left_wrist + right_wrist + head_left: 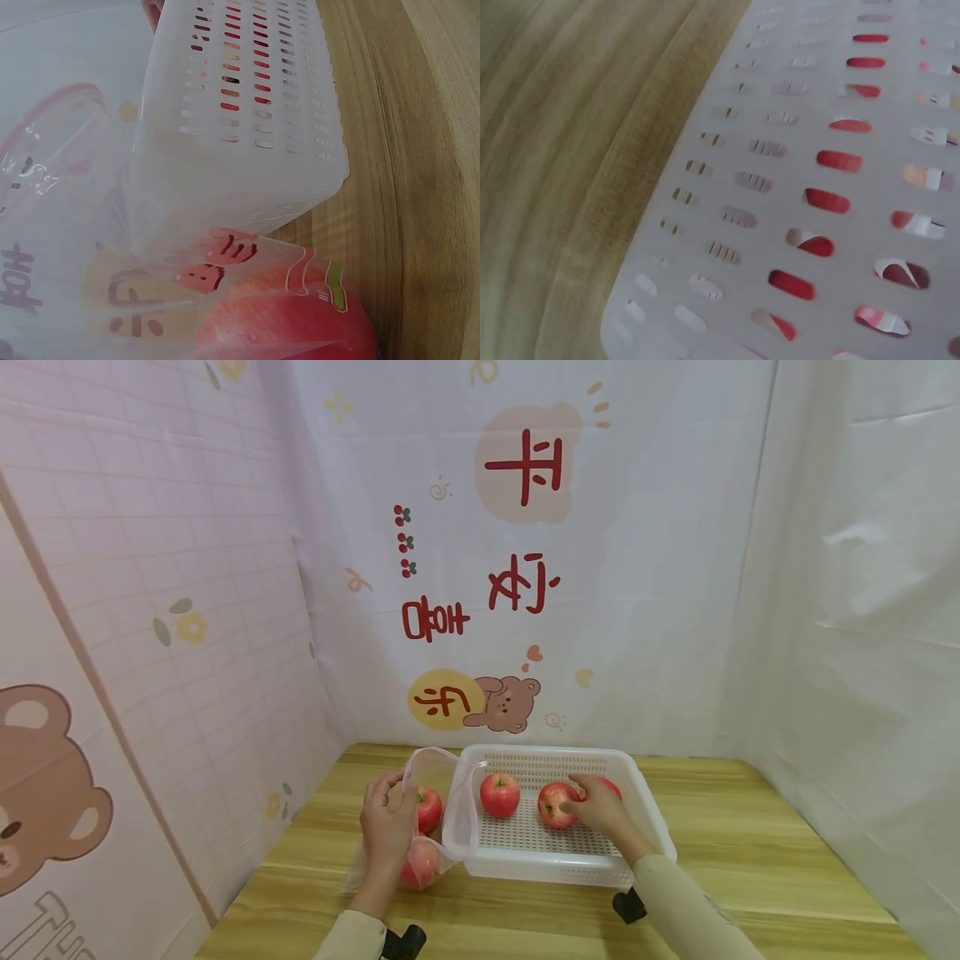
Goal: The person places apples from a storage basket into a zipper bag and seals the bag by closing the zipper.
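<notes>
My left hand (390, 822) grips the rim of a clear plastic bag (467, 806) with a pink edge. Inside the bag are red apples: an upper apple (428, 811) and a lower apple (422, 863). In the left wrist view, an apple (289, 315) shows through the bag's printed film. Over the white basket (555, 864), my right hand (606, 812) has its thumb and fingers at the right side of a red-yellow apple (555, 806). Another apple (500, 795) lies left in the basket. A further apple (609, 787) is partly hidden behind the right hand.
The slotted basket wall (232, 165) stands beside the bag; its other wall (780, 180) fills much of the right wrist view. Everything rests on a wood-grain table (735, 843). Printed white cloth (637, 568) hangs behind and at both sides.
</notes>
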The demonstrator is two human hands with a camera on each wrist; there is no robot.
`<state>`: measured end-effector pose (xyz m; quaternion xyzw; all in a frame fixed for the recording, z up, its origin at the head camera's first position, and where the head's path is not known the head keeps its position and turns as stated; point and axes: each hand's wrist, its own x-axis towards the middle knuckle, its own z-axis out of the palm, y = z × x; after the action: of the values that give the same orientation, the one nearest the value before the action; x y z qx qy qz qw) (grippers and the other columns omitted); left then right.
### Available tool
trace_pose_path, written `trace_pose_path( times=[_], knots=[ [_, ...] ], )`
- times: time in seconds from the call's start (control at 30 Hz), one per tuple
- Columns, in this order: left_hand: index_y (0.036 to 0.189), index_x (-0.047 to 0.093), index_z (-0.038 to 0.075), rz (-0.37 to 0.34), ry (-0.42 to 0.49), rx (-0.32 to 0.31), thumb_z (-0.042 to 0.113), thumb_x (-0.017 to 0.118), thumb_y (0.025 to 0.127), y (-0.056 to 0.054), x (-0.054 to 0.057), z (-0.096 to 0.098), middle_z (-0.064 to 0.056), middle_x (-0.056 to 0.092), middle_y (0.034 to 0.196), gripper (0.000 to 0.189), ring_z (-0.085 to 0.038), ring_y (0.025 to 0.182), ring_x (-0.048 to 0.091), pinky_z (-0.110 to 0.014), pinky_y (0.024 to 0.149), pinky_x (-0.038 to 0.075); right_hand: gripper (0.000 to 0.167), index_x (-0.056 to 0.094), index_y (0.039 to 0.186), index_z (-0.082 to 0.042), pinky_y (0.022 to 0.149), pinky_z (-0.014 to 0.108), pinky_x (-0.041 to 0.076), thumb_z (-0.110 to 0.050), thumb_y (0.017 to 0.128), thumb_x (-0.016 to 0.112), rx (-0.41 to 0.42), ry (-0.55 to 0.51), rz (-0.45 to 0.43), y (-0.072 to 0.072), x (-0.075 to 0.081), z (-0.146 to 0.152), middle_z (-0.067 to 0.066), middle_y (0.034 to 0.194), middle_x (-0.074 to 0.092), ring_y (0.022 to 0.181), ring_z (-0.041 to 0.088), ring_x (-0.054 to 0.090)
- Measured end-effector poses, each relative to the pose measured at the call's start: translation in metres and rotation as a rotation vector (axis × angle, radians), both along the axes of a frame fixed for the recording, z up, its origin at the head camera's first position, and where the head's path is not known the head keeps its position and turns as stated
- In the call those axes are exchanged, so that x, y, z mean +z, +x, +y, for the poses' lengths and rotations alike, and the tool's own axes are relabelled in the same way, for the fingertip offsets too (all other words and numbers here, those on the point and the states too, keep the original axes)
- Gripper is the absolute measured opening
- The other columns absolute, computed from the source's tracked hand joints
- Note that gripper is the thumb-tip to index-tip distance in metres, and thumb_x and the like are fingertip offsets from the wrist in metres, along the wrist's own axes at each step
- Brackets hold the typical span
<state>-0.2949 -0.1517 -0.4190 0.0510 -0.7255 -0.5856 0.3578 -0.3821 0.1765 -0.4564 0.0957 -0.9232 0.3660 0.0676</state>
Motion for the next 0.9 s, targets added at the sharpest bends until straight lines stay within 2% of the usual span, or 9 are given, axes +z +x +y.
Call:
trace_pose_path(
  times=[0.2, 0.33, 0.5, 0.63, 0.7, 0.83, 0.9],
  knots=[
    [0.106, 0.071, 0.003, -0.011, 0.002, -0.015, 0.018, 0.067, 0.094, 0.001, 0.000, 0.000, -0.012, 0.060, 0.120, 0.020, -0.031, 0.119, 0.053, -0.056, 0.106, 0.034, 0.065, 0.049, 0.142, 0.001, 0.104, 0.061, 0.036, -0.016, 0.085, 0.074, 0.007, 0.039, -0.063, -0.004, 0.001, -0.006, 0.025, 0.140, 0.051, 0.130, 0.044, 0.046],
    [0.105, 0.071, 0.003, -0.007, 0.001, -0.010, 0.017, 0.067, 0.093, 0.000, -0.001, 0.000, -0.012, 0.060, 0.119, 0.019, -0.031, 0.118, 0.054, -0.054, 0.106, 0.034, 0.065, 0.051, 0.141, -0.001, 0.102, 0.062, 0.037, -0.019, 0.084, 0.076, 0.004, 0.124, -0.086, -0.004, 0.001, -0.009, 0.022, 0.135, 0.057, 0.126, 0.042, 0.051],
    [0.105, 0.071, 0.005, -0.016, 0.002, -0.008, 0.018, 0.068, 0.092, -0.001, 0.000, 0.000, -0.010, 0.061, 0.119, 0.018, -0.028, 0.118, 0.054, -0.053, 0.106, 0.035, 0.051, 0.061, 0.132, -0.006, 0.095, 0.060, 0.042, -0.023, 0.085, 0.070, -0.060, 0.221, -0.045, -0.003, 0.003, -0.010, 0.014, 0.120, 0.067, 0.112, 0.037, 0.060],
    [0.107, 0.071, 0.006, -0.023, 0.008, -0.020, 0.019, 0.068, 0.092, -0.001, 0.001, 0.000, -0.009, 0.060, 0.121, 0.019, -0.028, 0.119, 0.053, -0.053, 0.107, 0.034, 0.042, 0.067, 0.123, -0.005, 0.090, 0.055, 0.046, -0.021, 0.085, 0.066, -0.109, 0.192, 0.012, 0.000, 0.005, -0.011, 0.012, 0.109, 0.071, 0.102, 0.032, 0.064],
    [0.107, 0.071, 0.005, -0.023, 0.010, -0.024, 0.018, 0.068, 0.092, -0.002, 0.001, 0.000, -0.009, 0.060, 0.121, 0.019, -0.028, 0.119, 0.053, -0.053, 0.107, 0.034, 0.043, 0.066, 0.124, -0.003, 0.090, 0.054, 0.047, -0.022, 0.086, 0.069, -0.071, 0.172, 0.011, 0.000, 0.004, -0.011, 0.014, 0.110, 0.070, 0.101, 0.033, 0.064],
    [0.105, 0.071, 0.005, -0.021, 0.009, -0.020, 0.017, 0.068, 0.092, -0.002, -0.001, 0.000, -0.009, 0.060, 0.120, 0.018, -0.028, 0.118, 0.053, -0.051, 0.106, 0.035, 0.060, 0.058, 0.135, -0.001, 0.098, 0.056, 0.044, -0.028, 0.085, 0.077, 0.031, 0.164, -0.071, 0.000, -0.001, -0.013, 0.019, 0.123, 0.064, 0.111, 0.037, 0.060],
    [0.104, 0.071, 0.005, -0.015, 0.006, -0.013, 0.016, 0.069, 0.092, -0.003, -0.002, 0.000, -0.010, 0.060, 0.119, 0.017, -0.028, 0.117, 0.054, -0.052, 0.106, 0.035, 0.065, 0.055, 0.138, -0.002, 0.101, 0.058, 0.040, -0.031, 0.084, 0.078, 0.036, 0.182, -0.102, 0.000, -0.004, -0.013, 0.018, 0.127, 0.062, 0.116, 0.038, 0.057]
  ],
)
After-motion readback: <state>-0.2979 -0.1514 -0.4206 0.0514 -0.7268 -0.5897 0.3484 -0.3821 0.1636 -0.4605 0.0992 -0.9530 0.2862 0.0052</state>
